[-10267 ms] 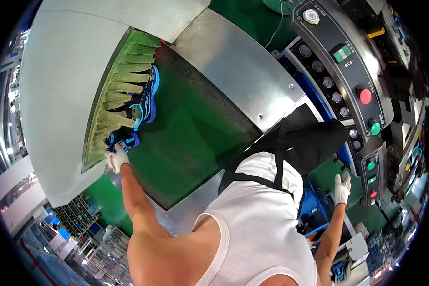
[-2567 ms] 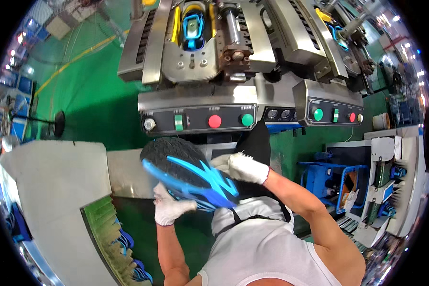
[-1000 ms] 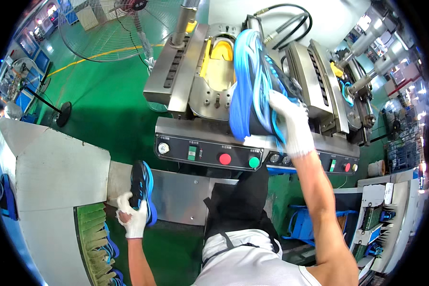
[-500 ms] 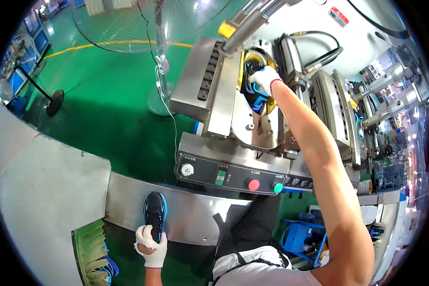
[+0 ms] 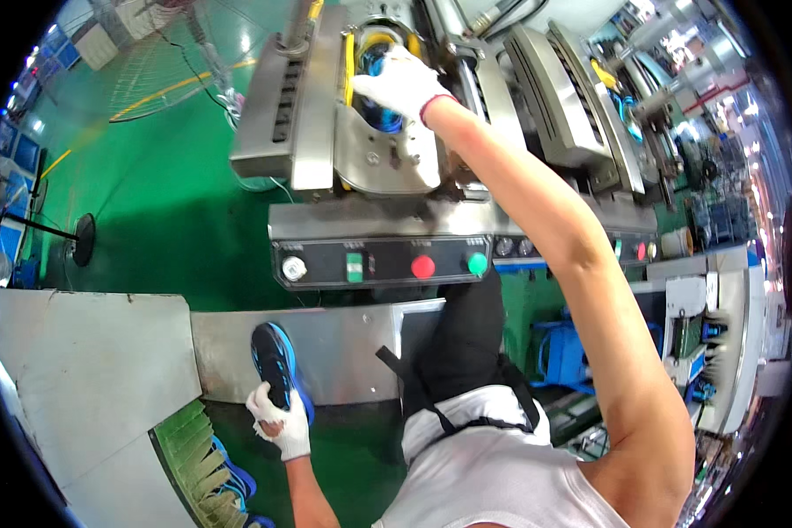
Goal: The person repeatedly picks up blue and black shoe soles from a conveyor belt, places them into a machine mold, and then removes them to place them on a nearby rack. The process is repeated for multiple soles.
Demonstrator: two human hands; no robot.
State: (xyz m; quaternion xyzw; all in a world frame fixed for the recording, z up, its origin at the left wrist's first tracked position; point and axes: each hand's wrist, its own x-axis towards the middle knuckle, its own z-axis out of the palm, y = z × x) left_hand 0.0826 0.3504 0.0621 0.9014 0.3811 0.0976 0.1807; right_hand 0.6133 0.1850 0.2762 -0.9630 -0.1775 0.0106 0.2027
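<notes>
My left hand (image 5: 283, 422), in a white glove, grips the heel end of a black and blue sports shoe (image 5: 275, 359). This shoe lies over the steel ledge with its toe pointing away from me. My right arm reaches far forward to a steel pressing machine (image 5: 312, 114). There my gloved right hand (image 5: 402, 85) lies across a second blue and black shoe (image 5: 384, 118), set in the machine's cradle between yellow pads. The hand is closed around its middle, and some fingertips are hidden.
Below the machine runs a control panel (image 5: 387, 264) with red and green buttons. A metal ledge (image 5: 339, 352) crosses in front of me. At the lower left, green strip curtains (image 5: 189, 449) partly cover more blue shoes (image 5: 233, 471). A similar press (image 5: 559, 106) stands to the right.
The whole view has shifted, so the machine appears higher and further left. My left hand has turned the held shoe slightly, its toe swinging left. My right hand remains at the shoe in the machine.
</notes>
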